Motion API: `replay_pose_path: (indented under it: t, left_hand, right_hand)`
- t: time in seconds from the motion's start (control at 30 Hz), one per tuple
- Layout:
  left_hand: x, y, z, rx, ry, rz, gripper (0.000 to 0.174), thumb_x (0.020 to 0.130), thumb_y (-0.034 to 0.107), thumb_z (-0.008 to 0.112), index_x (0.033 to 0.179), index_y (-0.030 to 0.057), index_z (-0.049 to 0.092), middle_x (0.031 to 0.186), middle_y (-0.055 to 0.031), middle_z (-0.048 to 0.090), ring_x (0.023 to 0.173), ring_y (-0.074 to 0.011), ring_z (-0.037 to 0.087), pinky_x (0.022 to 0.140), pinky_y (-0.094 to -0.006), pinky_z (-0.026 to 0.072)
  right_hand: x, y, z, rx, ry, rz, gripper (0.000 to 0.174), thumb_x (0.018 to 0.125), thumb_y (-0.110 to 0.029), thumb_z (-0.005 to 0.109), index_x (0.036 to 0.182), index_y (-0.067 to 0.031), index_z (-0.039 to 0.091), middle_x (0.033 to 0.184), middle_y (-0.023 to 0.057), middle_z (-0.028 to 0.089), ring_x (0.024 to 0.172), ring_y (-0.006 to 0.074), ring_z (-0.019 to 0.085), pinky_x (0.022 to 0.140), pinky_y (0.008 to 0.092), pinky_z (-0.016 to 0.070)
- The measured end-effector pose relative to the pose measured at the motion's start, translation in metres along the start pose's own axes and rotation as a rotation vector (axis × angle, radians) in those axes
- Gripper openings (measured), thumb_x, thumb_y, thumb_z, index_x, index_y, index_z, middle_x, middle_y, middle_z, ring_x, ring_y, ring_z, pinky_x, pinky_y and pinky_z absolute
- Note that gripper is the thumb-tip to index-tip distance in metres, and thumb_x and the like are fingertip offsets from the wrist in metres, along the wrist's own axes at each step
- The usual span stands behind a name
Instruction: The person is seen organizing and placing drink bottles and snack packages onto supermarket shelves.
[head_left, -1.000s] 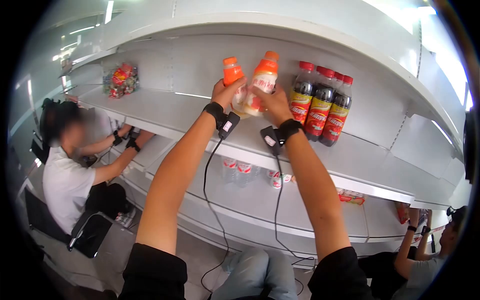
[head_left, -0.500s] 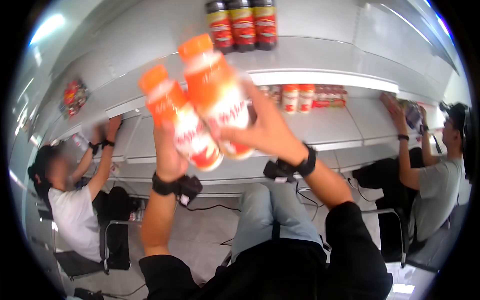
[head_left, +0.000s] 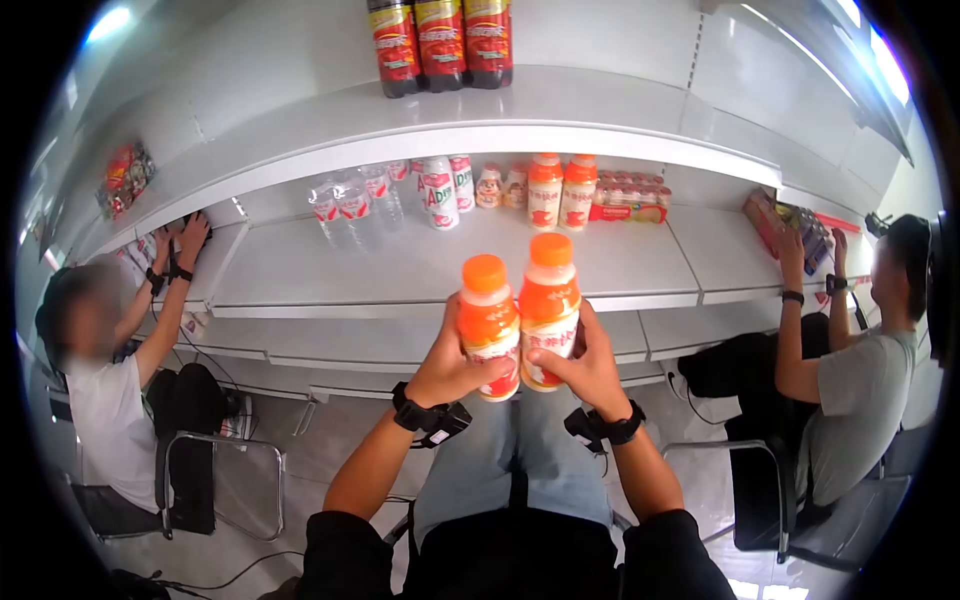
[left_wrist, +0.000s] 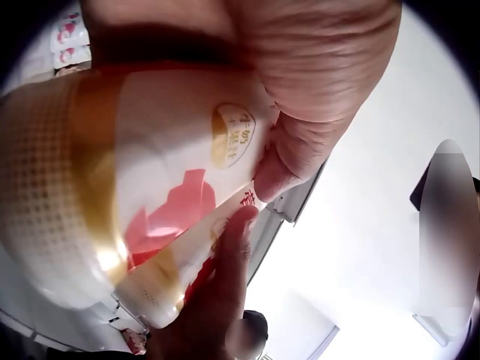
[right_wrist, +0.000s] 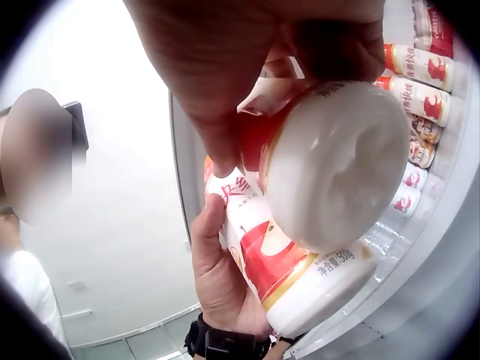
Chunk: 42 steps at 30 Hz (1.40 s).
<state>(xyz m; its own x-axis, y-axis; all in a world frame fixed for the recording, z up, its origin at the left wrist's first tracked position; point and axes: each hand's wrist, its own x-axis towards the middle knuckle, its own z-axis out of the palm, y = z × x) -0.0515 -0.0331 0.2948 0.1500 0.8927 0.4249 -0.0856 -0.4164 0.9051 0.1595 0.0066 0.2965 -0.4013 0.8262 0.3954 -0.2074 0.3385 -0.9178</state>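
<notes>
In the head view my left hand [head_left: 445, 362] grips an orange-capped drink bottle [head_left: 488, 335], thumb across its lower label. My right hand [head_left: 592, 368] holds a matching drink bottle [head_left: 550, 305] on the right, its thumb also over the label. Both stand nearly upright, side by side and close together, above my lap before the lower shelf [head_left: 420, 275]. From the left wrist, the left bottle's clear ridged lower part [left_wrist: 45, 187] fills the near view. The right wrist view shows the right bottle's pale base [right_wrist: 337, 165] from below, overlapping the left bottle.
Two like orange-capped bottles [head_left: 545, 195] stand on the lower shelf, beside small bottles, a red multipack [head_left: 630, 198], white AD bottles [head_left: 438, 195] and water bottles [head_left: 350, 212]. Dark red-labelled bottles [head_left: 440, 45] stand above. A seated person [head_left: 120, 400] is left, another person [head_left: 870, 380] right.
Both hands have brought the two bottles from the upper shelf back toward my body and down. The bottles were tilted half a second ago and are now nearly upright. The head view has lowered.
</notes>
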Motion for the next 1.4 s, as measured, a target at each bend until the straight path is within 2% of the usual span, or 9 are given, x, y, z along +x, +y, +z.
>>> replay_pose_path:
  t: [0.23,0.5,0.67,0.73,0.83,1.1,1.23,1.37,1.4]
  left_hand:
    - [0.011,-0.009,0.004,-0.030,-0.037,-0.017,0.079,0.077,0.006,0.081,0.141,0.0059,0.035,0.135,-0.0070,0.051,0.124,-0.0176,0.051,0.105,-0.0376,0.0427]
    - [0.067,-0.034,-0.027,0.070,0.124,0.070,0.076,0.076,0.010,0.082,0.139,0.0043,0.041,0.130,-0.0079,0.056,0.122,-0.0193,0.053,0.105,-0.0374,0.0427]
    - [0.101,-0.063,-0.054,0.303,0.202,0.093,0.082,0.075,0.018,0.084,0.142,0.0045,0.039,0.133,-0.0094,0.055,0.122,-0.0212,0.054,0.106,-0.0390,0.0416]
    - [0.111,-0.080,-0.061,0.271,0.233,0.081,0.083,0.075,0.018,0.085,0.143,0.0046,0.039,0.133,-0.0095,0.055,0.122,-0.0215,0.054,0.105,-0.0389,0.0430]
    - [0.117,-0.098,-0.062,0.184,0.243,0.005,0.084,0.076,0.016,0.084,0.144,0.0048,0.036,0.134,-0.0105,0.054,0.121,-0.0232,0.056,0.100,-0.0379,0.0476]
    - [0.140,-0.113,-0.063,0.262,0.226,0.046,0.085,0.079,0.015,0.080,0.148,0.0061,0.031,0.137,-0.0116,0.052,0.126,-0.0224,0.053,0.105,-0.0374,0.0439]
    - [0.131,-0.131,-0.073,0.181,0.181,-0.018,0.081,0.081,0.013,0.078,0.146,0.0024,0.031,0.134,-0.0132,0.053,0.128,-0.0259,0.051,0.108,-0.0384,0.0423]
    - [0.114,-0.155,-0.092,0.215,0.111,-0.229,0.065,0.083,0.013,0.077,0.136,0.0008,0.041,0.133,-0.0137,0.055,0.126,-0.0247,0.053,0.108,-0.0397,0.0433]
    - [0.111,-0.156,-0.091,0.177,0.101,-0.179,0.057,0.085,0.014,0.075,0.132,0.0012,0.045,0.133,-0.0134,0.055,0.124,-0.0243,0.055,0.105,-0.0393,0.0456]
  right_hand:
    - [-0.002,0.020,-0.014,0.076,0.005,0.032,0.076,0.079,-0.013,0.083,0.140,0.0008,0.041,0.129,0.0111,0.059,0.118,0.0191,0.058,0.101,0.0353,0.0463]
    - [0.021,0.042,-0.055,0.026,0.171,0.034,0.069,0.079,-0.009,0.082,0.136,0.0003,0.044,0.123,0.0092,0.059,0.110,0.0179,0.062,0.091,0.0322,0.0525]
    - [0.046,0.050,-0.082,-0.020,0.258,-0.039,0.070,0.081,-0.011,0.081,0.138,-0.0005,0.042,0.126,0.0109,0.057,0.109,0.0193,0.062,0.091,0.0328,0.0526]
    - [0.055,0.062,-0.092,-0.049,0.289,-0.099,0.069,0.081,-0.012,0.081,0.138,-0.0004,0.042,0.126,0.0117,0.057,0.108,0.0200,0.063,0.091,0.0332,0.0532]
    - [0.064,0.074,-0.107,-0.118,0.301,-0.033,0.071,0.080,-0.012,0.081,0.138,0.0000,0.041,0.125,0.0126,0.057,0.107,0.0209,0.063,0.090,0.0340,0.0541]
    - [0.089,0.112,-0.104,-0.134,0.335,-0.057,0.068,0.081,-0.016,0.081,0.135,0.0001,0.042,0.123,0.0126,0.057,0.107,0.0203,0.064,0.087,0.0324,0.0561]
    - [0.097,0.116,-0.108,-0.139,0.336,-0.032,0.066,0.082,-0.015,0.080,0.134,-0.0006,0.042,0.123,0.0118,0.057,0.107,0.0200,0.064,0.087,0.0323,0.0558]
    - [0.099,0.121,-0.113,-0.083,0.311,-0.025,0.067,0.081,-0.012,0.080,0.135,-0.0008,0.042,0.123,0.0110,0.058,0.107,0.0202,0.064,0.088,0.0322,0.0554]
    - [0.099,0.122,-0.112,-0.066,0.299,-0.045,0.068,0.081,-0.011,0.081,0.135,-0.0009,0.042,0.124,0.0109,0.058,0.107,0.0202,0.064,0.088,0.0321,0.0553]
